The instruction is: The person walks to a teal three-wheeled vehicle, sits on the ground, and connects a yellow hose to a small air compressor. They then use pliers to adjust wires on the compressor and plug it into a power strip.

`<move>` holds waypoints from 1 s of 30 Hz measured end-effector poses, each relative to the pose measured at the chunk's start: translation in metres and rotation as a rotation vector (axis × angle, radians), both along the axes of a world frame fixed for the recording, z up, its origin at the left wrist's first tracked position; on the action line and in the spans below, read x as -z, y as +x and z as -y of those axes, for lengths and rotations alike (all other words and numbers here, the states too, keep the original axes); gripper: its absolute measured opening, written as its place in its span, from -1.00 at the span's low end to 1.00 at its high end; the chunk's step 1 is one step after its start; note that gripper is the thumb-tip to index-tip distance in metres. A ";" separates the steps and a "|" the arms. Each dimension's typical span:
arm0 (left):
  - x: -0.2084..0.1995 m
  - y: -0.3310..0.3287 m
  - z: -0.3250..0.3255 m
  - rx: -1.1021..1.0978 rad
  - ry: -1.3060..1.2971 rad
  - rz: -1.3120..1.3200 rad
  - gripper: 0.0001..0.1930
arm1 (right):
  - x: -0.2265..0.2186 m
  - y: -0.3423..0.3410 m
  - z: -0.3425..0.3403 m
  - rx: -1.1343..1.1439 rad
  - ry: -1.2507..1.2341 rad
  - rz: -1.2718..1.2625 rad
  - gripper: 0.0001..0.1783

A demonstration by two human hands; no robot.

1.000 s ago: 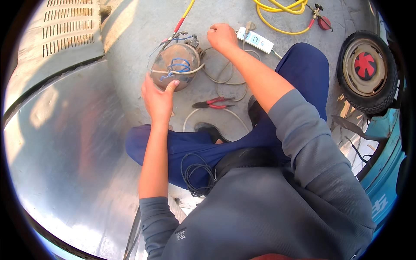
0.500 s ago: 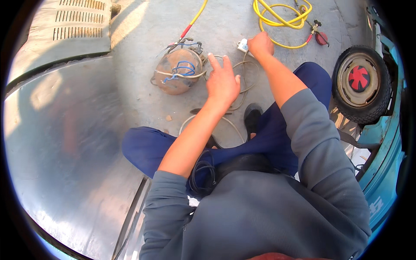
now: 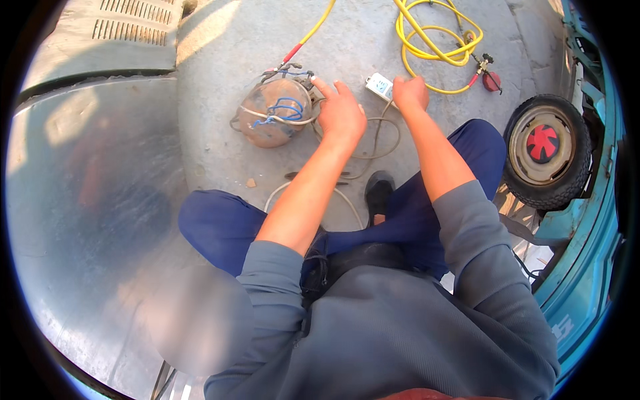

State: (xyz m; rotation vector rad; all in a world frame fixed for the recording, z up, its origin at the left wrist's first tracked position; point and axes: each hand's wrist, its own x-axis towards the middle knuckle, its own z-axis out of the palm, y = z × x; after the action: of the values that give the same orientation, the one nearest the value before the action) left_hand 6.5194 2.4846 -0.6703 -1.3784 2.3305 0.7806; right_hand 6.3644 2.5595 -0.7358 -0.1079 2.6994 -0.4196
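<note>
A white power strip [image 3: 380, 85] lies on the grey ground ahead, its right end covered by my right hand [image 3: 411, 94]. That hand is closed around the end, and a grey cable [image 3: 377, 125] runs from it toward the left. My left hand [image 3: 341, 115] has its index and middle fingers stretched out. Its index fingertip is at the fittings on top of a rusty, rounded compressor [image 3: 277, 130], though whether it touches them I cannot tell. Blue wire [image 3: 285, 107] and a pale cord wrap the compressor. A yellow hose [image 3: 319, 27] with a red end reaches its fittings.
Coiled yellow hose [image 3: 433, 43] lies ahead right, joined to a valve with a red gauge [image 3: 491, 81]. A wheel [image 3: 547, 151] stands at the right beside blue bodywork [image 3: 579, 267]. Left is a large shiny panel [image 3: 100, 193] below a slotted metal one [image 3: 113, 57].
My left index finger has moved closer to the compressor's fittings. My right hand has shifted slightly toward me and right, uncovering more of the power strip. The whole view has tilted a little.
</note>
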 end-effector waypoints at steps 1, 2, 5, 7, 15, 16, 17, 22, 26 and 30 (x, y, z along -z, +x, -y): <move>-0.007 0.001 -0.001 0.035 0.051 -0.020 -0.22 | -0.004 0.000 -0.002 -0.024 -0.002 0.006 -0.50; -0.017 0.004 -0.004 0.078 0.109 -0.042 -0.24 | -0.004 -0.001 -0.009 -0.026 -0.006 0.044 -0.50; -0.036 0.040 -0.020 0.286 0.288 -0.178 -0.38 | 0.005 -0.003 -0.030 -0.012 -0.007 0.142 -0.52; -0.046 0.067 -0.027 0.380 0.396 -0.182 -0.47 | 0.011 0.005 -0.039 0.046 -0.007 0.237 -0.55; -0.028 0.110 -0.024 0.404 0.468 -0.129 -0.49 | -0.006 0.015 -0.037 0.252 -0.158 0.315 -0.61; -0.030 0.105 -0.025 0.411 0.443 -0.157 -0.49 | -0.005 0.017 -0.037 0.259 -0.172 0.316 -0.61; -0.030 0.103 -0.029 0.391 0.435 -0.238 -0.53 | -0.003 0.018 -0.036 0.266 -0.186 0.318 -0.60; -0.029 0.098 -0.037 0.423 0.458 -0.355 -0.61 | 0.002 0.019 -0.032 0.236 -0.168 0.319 -0.58; -0.033 0.097 -0.031 0.550 0.489 -0.216 -0.49 | 0.002 0.022 -0.029 0.255 -0.184 0.270 -0.59; -0.030 0.097 -0.032 0.477 0.527 -0.278 -0.48 | -0.002 0.016 -0.024 0.134 -0.069 0.326 -0.61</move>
State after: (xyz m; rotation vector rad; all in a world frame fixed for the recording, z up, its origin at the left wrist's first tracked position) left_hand 6.6168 2.5162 -0.6406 -0.4947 2.2643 1.3544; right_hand 6.3806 2.5833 -0.7338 0.1141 2.3785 -0.5210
